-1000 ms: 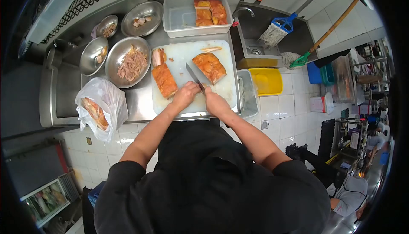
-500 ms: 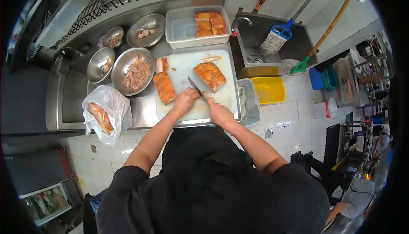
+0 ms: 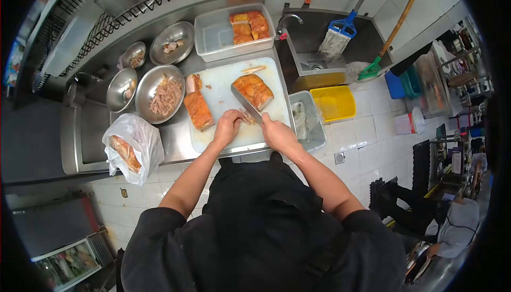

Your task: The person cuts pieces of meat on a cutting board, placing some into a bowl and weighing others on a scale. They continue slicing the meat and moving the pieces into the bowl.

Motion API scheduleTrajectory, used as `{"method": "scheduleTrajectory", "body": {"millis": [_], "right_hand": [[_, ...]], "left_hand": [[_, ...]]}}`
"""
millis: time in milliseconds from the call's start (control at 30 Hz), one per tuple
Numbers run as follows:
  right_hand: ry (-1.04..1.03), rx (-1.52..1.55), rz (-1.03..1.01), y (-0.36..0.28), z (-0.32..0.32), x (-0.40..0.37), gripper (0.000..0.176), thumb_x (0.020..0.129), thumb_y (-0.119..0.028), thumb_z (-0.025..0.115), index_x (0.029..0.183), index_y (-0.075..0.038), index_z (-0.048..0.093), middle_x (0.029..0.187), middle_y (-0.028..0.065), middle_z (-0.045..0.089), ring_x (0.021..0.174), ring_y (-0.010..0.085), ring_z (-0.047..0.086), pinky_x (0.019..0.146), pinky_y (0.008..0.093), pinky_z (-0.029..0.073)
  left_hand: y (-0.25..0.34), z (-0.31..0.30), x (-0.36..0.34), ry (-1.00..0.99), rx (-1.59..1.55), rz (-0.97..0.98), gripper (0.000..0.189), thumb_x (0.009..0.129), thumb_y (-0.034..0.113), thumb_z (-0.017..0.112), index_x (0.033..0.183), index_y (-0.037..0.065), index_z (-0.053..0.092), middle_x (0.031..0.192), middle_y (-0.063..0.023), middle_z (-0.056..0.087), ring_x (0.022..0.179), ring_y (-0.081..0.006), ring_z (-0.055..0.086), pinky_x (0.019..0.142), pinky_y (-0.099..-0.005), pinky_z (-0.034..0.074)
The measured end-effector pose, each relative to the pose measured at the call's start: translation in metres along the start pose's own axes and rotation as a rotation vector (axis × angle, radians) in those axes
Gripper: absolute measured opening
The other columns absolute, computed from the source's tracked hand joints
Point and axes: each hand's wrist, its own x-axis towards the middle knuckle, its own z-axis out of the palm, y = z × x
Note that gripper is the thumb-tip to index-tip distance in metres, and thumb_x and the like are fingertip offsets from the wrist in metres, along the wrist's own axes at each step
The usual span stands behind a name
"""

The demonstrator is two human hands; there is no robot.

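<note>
My right hand (image 3: 279, 134) is wrapped around the handle of a knife (image 3: 246, 101), its broad blade slanting up to the left. The blade lies along the near left side of a roasted, orange-skinned slab of meat (image 3: 255, 91). My left hand (image 3: 229, 126) has its fingers bent down at small cut strips of meat (image 3: 247, 117) beside the blade; its fingertips are partly hidden. Under all this is a white cutting board (image 3: 221, 91). Left of my left hand lies a longer roasted slab (image 3: 198, 110), with a smaller piece (image 3: 193, 83) at its far end.
Left of the board stand a steel bowl of meat strips (image 3: 139, 98) and several smaller bowls. A plastic tub (image 3: 213, 51) holds roasted slabs behind. A plastic bag with meat (image 3: 153, 148) sits at the front left. Right are a sink (image 3: 303, 60) and yellow basin (image 3: 334, 112).
The knife has turned so its broad side shows, and its blade is now against the right slab. My left hand has drawn slightly away from it, exposing small meat strips. The whole view has shifted slightly.
</note>
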Motion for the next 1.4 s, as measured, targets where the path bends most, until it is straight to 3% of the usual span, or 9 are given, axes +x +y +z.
{"method": "scheduleTrajectory", "body": {"millis": [200,300,367,500,633,967,1033,1133,1400], "right_hand": [[0.080,0.265,-0.092,0.080,0.012,-0.058,0.030,0.101,-0.022,0.057,0.121,-0.001,0.049,0.085,0.0274,0.070,0.083,0.0509,0.067,0.072,0.0584,0.051],[0.147,0.608,-0.110,0.115,0.025,-0.080,0.035,0.101,-0.024,0.059,0.127,-0.001,0.052,0.073,0.0199,0.067,0.062,0.0384,0.068,0.058,0.0496,0.052],[-0.133,0.863,0.218,0.125,0.018,-0.094,0.037,0.103,-0.024,0.057,0.132,-0.002,0.053,0.066,0.0106,0.062,0.046,0.0214,0.059,0.045,0.0380,0.047],[-0.197,0.960,0.189,0.132,0.031,-0.088,0.037,0.103,-0.025,0.056,0.132,-0.002,0.052,0.064,0.0057,0.058,0.038,0.0129,0.050,0.038,0.0316,0.041],[-0.229,0.824,0.153,0.115,0.049,-0.062,0.036,0.104,-0.025,0.055,0.129,0.000,0.049,0.066,0.0094,0.059,0.039,0.0164,0.053,0.038,0.0347,0.043],[-0.317,0.692,-0.006,0.089,0.043,-0.043,0.039,0.103,-0.027,0.054,0.122,0.006,0.048,0.071,0.0152,0.062,0.040,0.0190,0.055,0.042,0.0378,0.046],[-0.374,0.586,-0.016,0.082,0.037,-0.042,0.039,0.102,-0.027,0.055,0.121,0.006,0.048,0.078,0.0223,0.067,0.053,0.0306,0.065,0.054,0.0433,0.052],[-0.242,0.472,-0.153,0.060,0.030,-0.035,0.040,0.100,-0.025,0.056,0.124,0.006,0.047,0.098,0.0357,0.066,0.099,0.0543,0.063,0.085,0.0541,0.049],[-0.227,0.176,-0.308,-0.092,-0.016,0.062,0.033,0.101,-0.023,0.051,0.116,0.006,0.049,0.098,0.0362,0.066,0.096,0.0539,0.063,0.085,0.0579,0.048]], "left_hand": [[0.014,0.019,0.011,-0.019,0.096,-0.098,0.027,0.089,0.000,0.061,0.115,0.001,0.068,0.124,-0.0167,0.061,0.115,-0.0377,0.055,0.100,-0.0440,0.047],[0.026,0.029,0.004,-0.101,0.123,-0.099,0.027,0.091,0.003,0.060,0.117,0.001,0.068,0.125,-0.0169,0.060,0.119,-0.0397,0.051,0.103,-0.0446,0.044],[0.034,0.032,-0.003,-0.112,0.147,-0.102,0.028,0.091,0.004,0.061,0.118,0.001,0.068,0.125,-0.0165,0.061,0.119,-0.0394,0.052,0.104,-0.0445,0.044],[0.049,0.026,-0.009,-0.034,0.208,-0.140,0.036,0.091,0.008,0.063,0.127,0.003,0.065,0.131,-0.0177,0.057,0.118,-0.0371,0.052,0.105,-0.0435,0.044],[0.052,0.026,-0.007,-0.060,0.186,-0.498,0.053,0.086,0.015,0.075,0.135,0.002,0.061,0.130,-0.0238,0.053,0.110,-0.0353,0.058,0.098,-0.0428,0.050],[0.048,0.053,-0.011,0.118,0.093,-0.521,0.058,0.077,0.005,0.083,0.132,0.001,0.064,0.118,-0.0191,0.059,0.094,-0.0253,0.068,0.084,-0.0351,0.058],[0.048,0.047,-0.015,0.192,0.036,-0.538,0.056,0.078,0.004,0.082,0.131,0.001,0.066,0.117,-0.0174,0.059,0.091,-0.0242,0.068,0.084,-0.0344,0.058],[0.057,0.009,-0.017,0.316,-0.011,-0.547,0.052,0.079,0.004,0.082,0.129,0.002,0.067,0.114,-0.0142,0.059,0.086,-0.0217,0.068,0.080,-0.0322,0.058],[-0.065,-0.159,0.032,0.505,-0.186,-0.651,0.056,0.085,0.014,0.081,0.135,0.000,0.063,0.093,-0.0084,0.069,0.084,-0.0113,0.061,0.076,-0.0263,0.053]]}}
